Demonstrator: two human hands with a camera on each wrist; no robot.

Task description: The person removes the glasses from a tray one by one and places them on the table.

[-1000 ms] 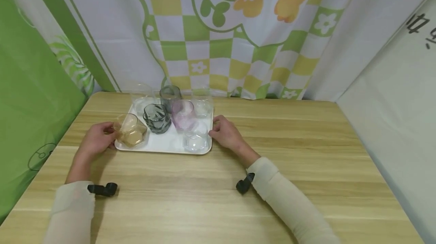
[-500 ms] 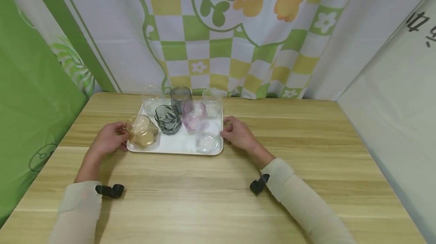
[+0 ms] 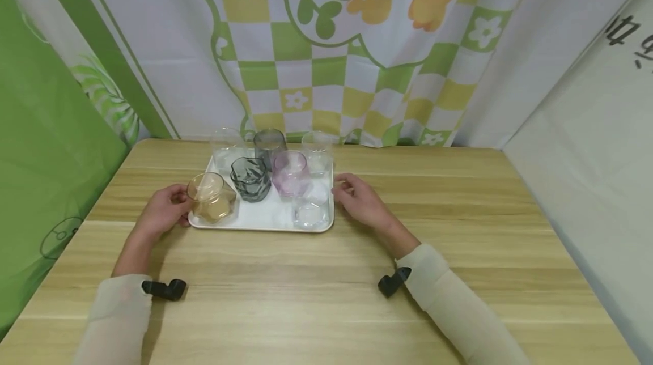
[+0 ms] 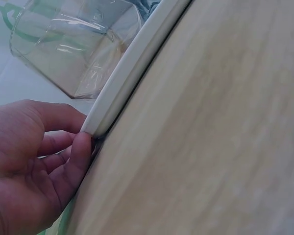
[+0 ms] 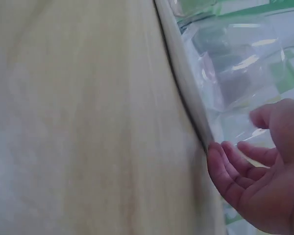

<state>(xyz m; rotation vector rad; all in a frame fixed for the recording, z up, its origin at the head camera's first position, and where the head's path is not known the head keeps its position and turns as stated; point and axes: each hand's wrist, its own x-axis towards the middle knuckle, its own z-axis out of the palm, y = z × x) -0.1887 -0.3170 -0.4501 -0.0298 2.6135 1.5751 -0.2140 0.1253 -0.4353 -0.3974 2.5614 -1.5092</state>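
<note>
A white tray (image 3: 265,219) lies on the wooden table, bearing several drinking glasses. My left hand (image 3: 162,211) pinches its near left corner, thumb and fingers at the rim in the left wrist view. Close beside that hand stands an amber glass (image 3: 213,205). At the right edge, my right hand (image 3: 363,202) has loosely bent fingertips right by the rim, its thumb (image 5: 260,117) held apart. Among the glasses are a dark faceted one (image 3: 250,181), a smoky grey one (image 3: 269,144) and a pink one (image 3: 289,177). A clear glass (image 3: 310,215) stands at the near right corner.
Two more clear glasses, one at back left (image 3: 227,152) and one at back right (image 3: 317,152), stand near the table's far edge. A patterned curtain (image 3: 331,76) hangs behind. The wooden tabletop (image 3: 285,291) extends in front and to the right.
The tray with its glasses has slid right, together with both hands, then stopped about half a second ago. Since then my right thumb has come away from the rim.
</note>
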